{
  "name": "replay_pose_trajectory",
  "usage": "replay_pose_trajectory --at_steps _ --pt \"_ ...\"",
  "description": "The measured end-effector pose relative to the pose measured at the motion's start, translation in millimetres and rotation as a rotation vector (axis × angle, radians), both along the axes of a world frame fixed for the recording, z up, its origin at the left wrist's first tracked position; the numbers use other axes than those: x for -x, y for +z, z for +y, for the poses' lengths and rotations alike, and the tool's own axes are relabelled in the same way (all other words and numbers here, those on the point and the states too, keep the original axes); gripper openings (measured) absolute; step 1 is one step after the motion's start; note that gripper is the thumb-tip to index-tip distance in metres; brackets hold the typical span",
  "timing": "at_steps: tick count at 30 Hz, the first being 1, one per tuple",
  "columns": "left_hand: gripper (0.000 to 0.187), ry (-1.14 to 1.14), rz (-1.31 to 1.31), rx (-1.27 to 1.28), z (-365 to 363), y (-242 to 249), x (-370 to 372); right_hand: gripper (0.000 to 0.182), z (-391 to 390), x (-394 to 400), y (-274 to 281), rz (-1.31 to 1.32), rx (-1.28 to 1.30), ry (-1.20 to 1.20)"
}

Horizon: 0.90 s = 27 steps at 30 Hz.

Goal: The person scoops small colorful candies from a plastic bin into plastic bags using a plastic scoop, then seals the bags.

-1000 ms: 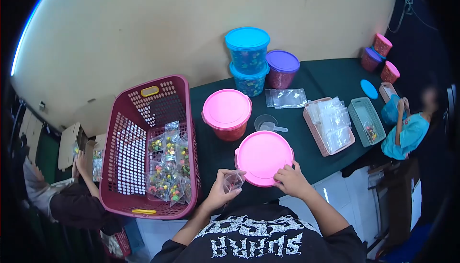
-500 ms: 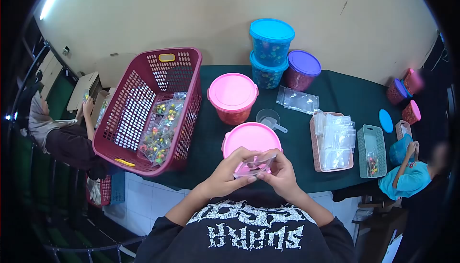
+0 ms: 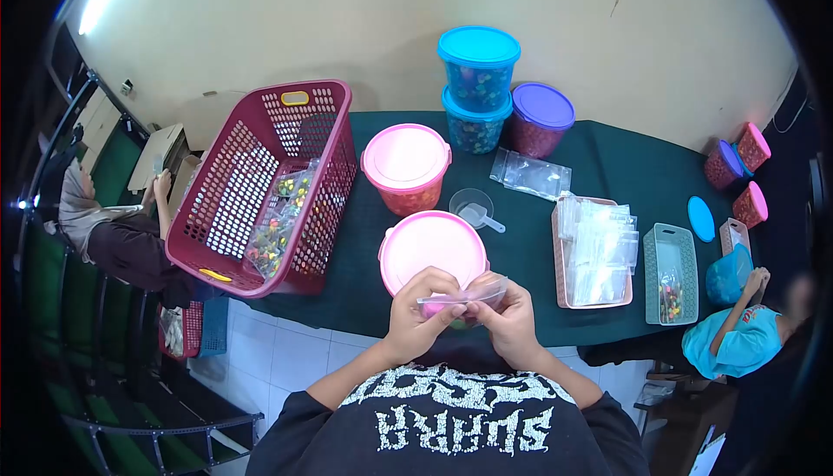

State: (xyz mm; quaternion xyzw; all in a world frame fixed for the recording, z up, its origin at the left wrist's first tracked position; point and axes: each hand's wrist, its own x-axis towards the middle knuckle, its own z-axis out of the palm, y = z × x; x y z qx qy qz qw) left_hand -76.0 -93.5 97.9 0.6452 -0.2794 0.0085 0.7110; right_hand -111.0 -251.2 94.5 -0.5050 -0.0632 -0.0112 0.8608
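A clear plastic bag (image 3: 458, 295) is held just in front of my chest, its upper edge stretched between both hands. My left hand (image 3: 420, 313) is closed on the left end of that edge, thumb against fingers. At the other end my right hand (image 3: 507, 323) pinches the bag, the two thumbs nearly touching. My fingers cover most of the bag, so its contents are hard to make out. Right behind the hands stands a pink-lidded tub (image 3: 434, 252), its near side partly hidden by them.
A maroon laundry basket (image 3: 334, 207) with filled bags stands left. Behind are another pink-lidded tub (image 3: 406, 159), stacked blue tubs (image 3: 479, 59), a purple-lidded tub (image 3: 543, 110) and a scoop (image 3: 480, 217). A pink tray (image 3: 559, 295) holds empty bags. People work at both sides.
The bag's mouth, which gaped between my hands, is now drawn flat into a nearly straight edge. The view has shifted slightly, and the person at right has moved a little.
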Motion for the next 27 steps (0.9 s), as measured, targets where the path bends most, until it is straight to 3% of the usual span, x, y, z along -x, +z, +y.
replay_pose_trajectory --at_steps 13,17,19,22,27 --pt "0.013 0.274 -0.207 -0.089 -9.6 -13.6 8.1 0.01 -4.1 -2.8 -14.0 -0.316 0.269 -0.175" --pt "0.012 0.21 -0.092 -0.013 -4.9 -15.3 8.6 0.01 -4.3 -5.2 -10.4 -0.234 0.231 -0.136" --pt "0.012 0.181 -0.093 -0.021 -4.8 -15.7 9.7 0.009 0.0 -4.1 -10.7 -0.116 0.039 -0.07" --pt "0.012 0.231 -0.022 0.006 -5.7 -14.4 10.5 0.009 1.6 -2.9 -17.9 -0.03 0.013 -0.011" --pt "0.012 0.221 -0.112 -0.064 -3.3 -15.5 8.6 0.009 2.5 -4.4 -18.5 -0.077 0.053 -0.043"
